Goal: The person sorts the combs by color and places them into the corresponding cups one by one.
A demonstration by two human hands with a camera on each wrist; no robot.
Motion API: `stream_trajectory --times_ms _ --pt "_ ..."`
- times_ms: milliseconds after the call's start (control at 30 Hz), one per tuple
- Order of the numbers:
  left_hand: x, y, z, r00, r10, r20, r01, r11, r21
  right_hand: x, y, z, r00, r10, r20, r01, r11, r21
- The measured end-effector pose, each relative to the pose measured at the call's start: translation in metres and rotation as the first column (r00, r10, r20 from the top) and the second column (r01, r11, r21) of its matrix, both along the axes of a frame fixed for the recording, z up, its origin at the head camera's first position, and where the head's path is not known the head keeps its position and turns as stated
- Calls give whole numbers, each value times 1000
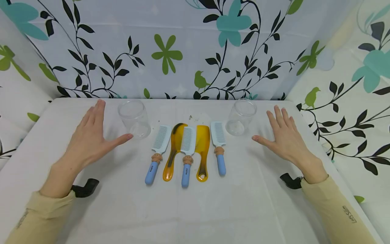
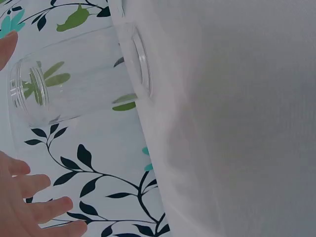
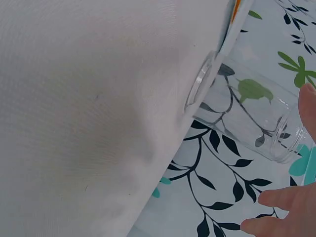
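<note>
My left hand (image 1: 91, 135) is held with straight fingers and the thumb spread, beside a clear jar (image 1: 134, 118) at the back left. On the other side my right hand (image 1: 283, 135) is likewise spread, to the right of a second clear jar (image 1: 240, 117). Neither hand holds anything. Between the jars lie three light-blue combs with figure-topped handles: a left one (image 1: 158, 152), a middle one (image 1: 187, 156) and a right one (image 1: 219, 147). Two amber combs, one on the left (image 1: 173, 152) and one on the right (image 1: 202, 152), lie between them.
The white table (image 1: 231, 210) ends at a back edge against a patterned curtain (image 1: 182, 51). Small dark specks dot the cloth behind the combs. Both jars stand upright near that back edge. Black wrist mounts (image 1: 85, 188) stick out from the sleeves.
</note>
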State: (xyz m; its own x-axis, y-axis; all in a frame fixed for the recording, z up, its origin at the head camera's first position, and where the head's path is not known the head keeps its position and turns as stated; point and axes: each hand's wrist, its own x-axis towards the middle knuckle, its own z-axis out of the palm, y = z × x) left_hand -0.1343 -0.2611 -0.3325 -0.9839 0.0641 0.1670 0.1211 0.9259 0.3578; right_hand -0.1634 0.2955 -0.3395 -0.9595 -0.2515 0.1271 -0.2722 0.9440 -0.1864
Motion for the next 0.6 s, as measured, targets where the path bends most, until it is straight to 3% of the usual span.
stream_trajectory --times_ms 167,367,433,600 --pt "-6 7 1 998 40 45 -48 979 200 1 -2 2 1000 -11 0 11 999 -34" --pt "-10 14 -2 1000 17 13 -21 904 427 4 -7 7 995 -74 68 79 995 -69" --pt "-11 17 -3 1000 13 16 -19 884 467 5 -8 8 991 -94 98 101 992 -71" --pt "-16 25 -6 999 22 31 -35 861 507 11 -13 11 983 -109 146 125 986 -109"
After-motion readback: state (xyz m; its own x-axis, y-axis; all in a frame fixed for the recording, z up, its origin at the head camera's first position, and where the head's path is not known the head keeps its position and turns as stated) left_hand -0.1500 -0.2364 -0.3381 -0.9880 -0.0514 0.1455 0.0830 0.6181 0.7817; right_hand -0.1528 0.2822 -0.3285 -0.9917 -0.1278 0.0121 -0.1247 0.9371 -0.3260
